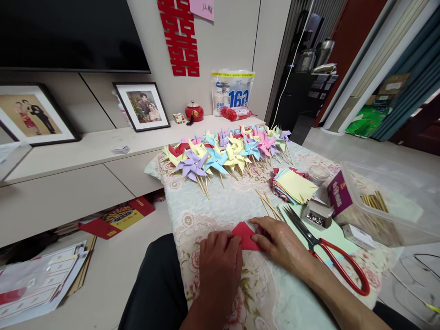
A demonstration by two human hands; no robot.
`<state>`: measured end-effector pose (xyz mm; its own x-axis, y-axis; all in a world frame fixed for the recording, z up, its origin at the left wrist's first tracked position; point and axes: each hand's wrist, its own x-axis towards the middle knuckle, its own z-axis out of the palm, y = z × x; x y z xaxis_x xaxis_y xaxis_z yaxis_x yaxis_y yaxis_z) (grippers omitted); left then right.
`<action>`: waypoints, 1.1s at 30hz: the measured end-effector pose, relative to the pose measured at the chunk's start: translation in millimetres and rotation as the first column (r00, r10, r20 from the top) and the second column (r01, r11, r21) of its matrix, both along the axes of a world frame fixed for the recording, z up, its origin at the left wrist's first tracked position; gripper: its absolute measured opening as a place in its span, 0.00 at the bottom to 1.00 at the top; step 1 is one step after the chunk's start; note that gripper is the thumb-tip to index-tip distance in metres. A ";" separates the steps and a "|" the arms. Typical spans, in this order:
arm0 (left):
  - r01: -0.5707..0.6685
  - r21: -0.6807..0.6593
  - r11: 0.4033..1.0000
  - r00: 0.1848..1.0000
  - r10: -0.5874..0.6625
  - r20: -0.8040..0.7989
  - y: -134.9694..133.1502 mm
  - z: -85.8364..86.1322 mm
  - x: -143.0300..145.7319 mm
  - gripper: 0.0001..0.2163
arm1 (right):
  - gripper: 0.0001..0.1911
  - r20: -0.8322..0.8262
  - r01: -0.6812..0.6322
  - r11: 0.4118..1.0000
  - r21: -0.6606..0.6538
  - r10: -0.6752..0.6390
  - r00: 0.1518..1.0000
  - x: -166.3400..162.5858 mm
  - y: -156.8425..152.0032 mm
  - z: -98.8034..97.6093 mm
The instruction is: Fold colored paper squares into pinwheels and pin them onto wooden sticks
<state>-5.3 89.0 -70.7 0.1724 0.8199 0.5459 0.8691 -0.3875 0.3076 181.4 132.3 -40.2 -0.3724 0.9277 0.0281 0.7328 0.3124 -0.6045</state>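
A folded red paper triangle (244, 233) lies on the flowered tablecloth (213, 208) near the front edge. My left hand (220, 263) rests flat on its left corner, fingers stretched out and pressing it down. My right hand (277, 240) lies on its right side, fingers pressed on the fold. Red-handled scissors (326, 250) lie just right of my right hand. Beyond them sits a stack of coloured paper squares (295, 185), and a few wooden sticks (268, 204) lie between.
Several finished paper pinwheels (227, 153) fill the table's far end. A clear plastic box (385, 201) with sticks, a purple carton (338, 195) and a small metal box (318, 213) stand at right. A low cabinet (85, 156) with framed photos runs along the left.
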 end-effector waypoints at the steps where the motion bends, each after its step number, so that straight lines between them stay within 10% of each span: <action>1: 0.009 0.009 1.000 1.000 -0.008 -0.017 -0.9 0.9 0.7 0.06 | 0.18 -0.020 0.013 1.000 -0.014 -0.013 1.000 -0.2 0.1 -0.4; 33: 0.206 0.084 0.975 0.976 -0.199 -0.089 -10.9 -4.7 0.1 0.12 | 0.27 -0.035 -0.034 0.991 -0.131 0.030 0.999 0.6 1.9 -7.2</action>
<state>-5.2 78.1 -75.4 0.3757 0.7104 0.5951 0.7897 -0.5815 0.1955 182.0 134.2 -47.4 -0.4026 0.9118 -0.0809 0.7027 0.2512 -0.6656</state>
